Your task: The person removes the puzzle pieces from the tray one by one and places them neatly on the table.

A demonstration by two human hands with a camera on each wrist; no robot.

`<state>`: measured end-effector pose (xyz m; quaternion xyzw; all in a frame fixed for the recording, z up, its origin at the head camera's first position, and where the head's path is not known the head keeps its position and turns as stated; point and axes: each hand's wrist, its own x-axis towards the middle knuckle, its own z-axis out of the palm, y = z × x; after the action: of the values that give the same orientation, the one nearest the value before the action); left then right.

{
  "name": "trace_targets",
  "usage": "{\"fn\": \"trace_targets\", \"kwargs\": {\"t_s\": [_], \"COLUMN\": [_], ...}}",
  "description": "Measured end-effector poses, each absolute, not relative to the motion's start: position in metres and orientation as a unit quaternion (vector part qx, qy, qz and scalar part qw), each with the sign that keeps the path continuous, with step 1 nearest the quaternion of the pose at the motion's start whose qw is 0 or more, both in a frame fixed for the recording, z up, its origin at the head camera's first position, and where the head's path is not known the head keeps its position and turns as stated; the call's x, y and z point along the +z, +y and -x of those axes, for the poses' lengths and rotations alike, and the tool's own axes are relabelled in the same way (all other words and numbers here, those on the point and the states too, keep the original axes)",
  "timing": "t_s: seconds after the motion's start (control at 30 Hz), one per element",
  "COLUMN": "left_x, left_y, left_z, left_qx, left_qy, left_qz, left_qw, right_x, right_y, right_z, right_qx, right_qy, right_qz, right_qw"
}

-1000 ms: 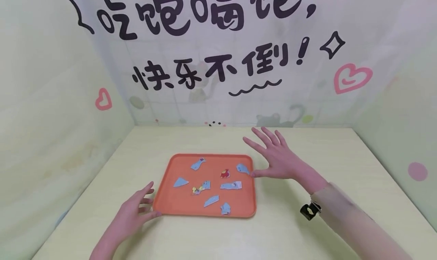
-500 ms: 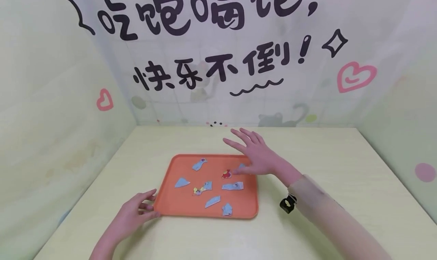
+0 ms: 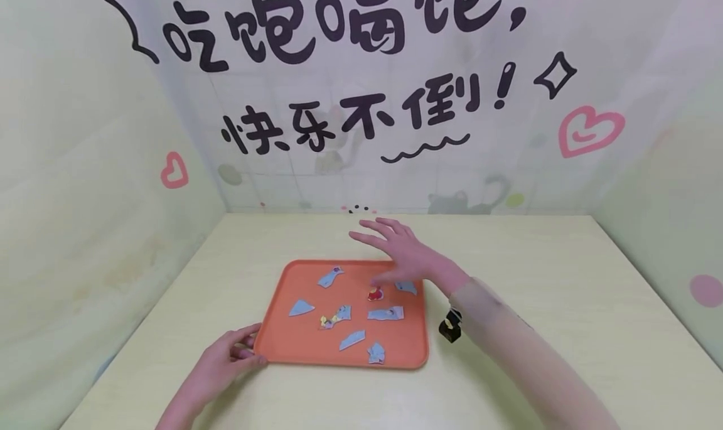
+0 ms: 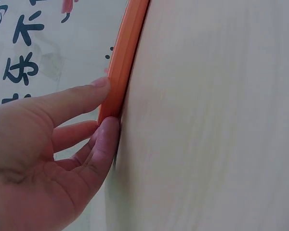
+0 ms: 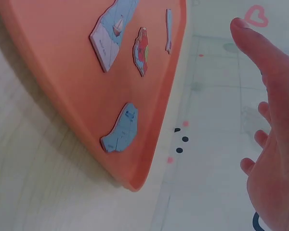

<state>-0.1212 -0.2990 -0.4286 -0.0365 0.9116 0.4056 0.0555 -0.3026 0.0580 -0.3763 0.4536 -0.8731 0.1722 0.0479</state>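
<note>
The backdrop, a white cloth printed with large black characters, stands behind a pale table. On the table lies an orange tray, flat, with a low raised rim; it is probably light, stiff plastic, best held by that rim at a corner. A sleeve crosses the tray's right side from above, and a small black box hangs beneath its cuff.

The right hand is above the far right part of the tray, its fingers widely spread and holding nothing; the right wrist view shows its thumb apart from everything below. The left hand grips the near left corner of the tray, its thumb on the near side and a finger on the left side.

Inside the tray, apart from its rim, lie several thin printed pieces, mostly blue; among them are a long piece, a curved piece, a triangular piece and, smallest, a red piece beneath the right thumb. They appear light and stiff, likely to slide when pushed; their thin edges suit a two-fingertip pinch, and the narrowest may bend or chip.
</note>
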Motion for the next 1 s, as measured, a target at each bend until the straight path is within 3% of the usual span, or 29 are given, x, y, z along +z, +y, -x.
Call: {"fn": "trace_targets", "kwargs": {"t_s": [0.6, 1.0], "left_x": [-0.434, -0.436], "left_y": [-0.299, -0.300], "left_z": [0.124, 0.121], "left_qx": [0.455, 0.463], "left_qy": [0.886, 0.880], "left_qz": [0.047, 0.063], "left_qw": [0.073, 0.085], "right_x": [-0.402, -0.421], "right_y": [0.003, -0.022], "right_z": [0.337, 0.337], "right_qx": [0.226, 0.278], "right_qy": [-0.860, -0.848], "right_qz": [-0.456, -0.439], "right_qw": [-0.026, -0.104]}}
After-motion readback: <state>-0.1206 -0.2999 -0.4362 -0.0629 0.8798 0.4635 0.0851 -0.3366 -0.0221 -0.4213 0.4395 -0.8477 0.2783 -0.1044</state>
